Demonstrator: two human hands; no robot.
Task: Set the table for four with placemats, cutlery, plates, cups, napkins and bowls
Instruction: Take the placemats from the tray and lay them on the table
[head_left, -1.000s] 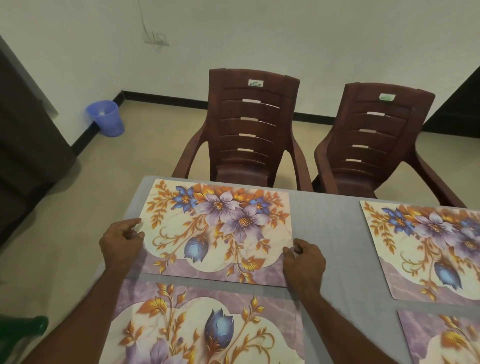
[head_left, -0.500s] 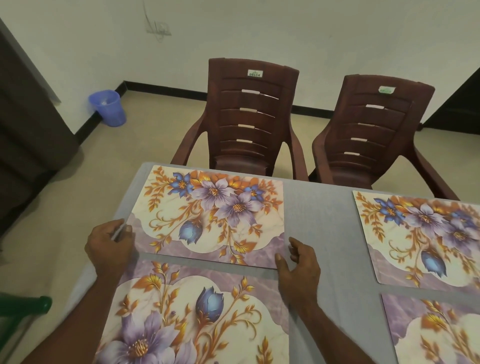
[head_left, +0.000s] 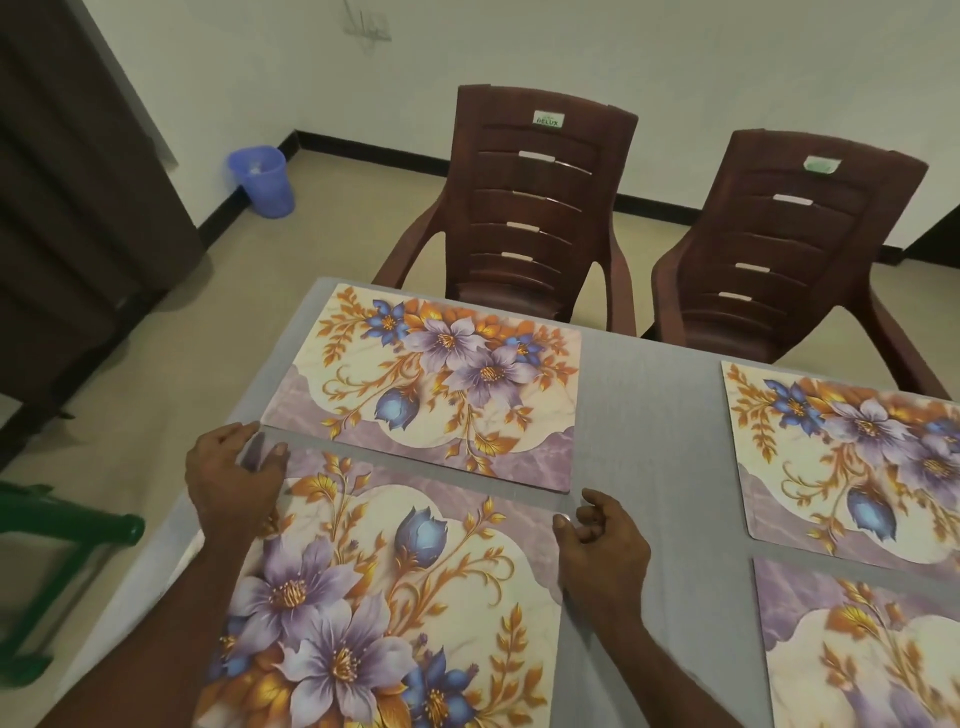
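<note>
Four floral placemats lie on the grey table (head_left: 644, 415). The far-left placemat (head_left: 436, 384) lies flat in front of the left chair. The near-left placemat (head_left: 395, 587) lies just below it, separated by a narrow strip of table. My left hand (head_left: 228, 483) rests on the near-left placemat's top-left corner, fingers spread. My right hand (head_left: 602, 556) sits at its top-right corner, the thumb touching the edge and the fingers loosely curled. The far-right placemat (head_left: 852, 457) and the near-right placemat (head_left: 862, 649) lie at the right, both cut off by the frame.
Two dark brown plastic chairs (head_left: 530, 208) (head_left: 784, 249) stand at the table's far side. A blue bin (head_left: 262, 179) stands by the wall at the back left. A green frame (head_left: 62, 525) stands off the table's left edge. A dark door is at the far left.
Both hands have left the far-left placemat's lower corners and drawn back to the top corners of the near-left placemat. The view has tilted down toward me.
</note>
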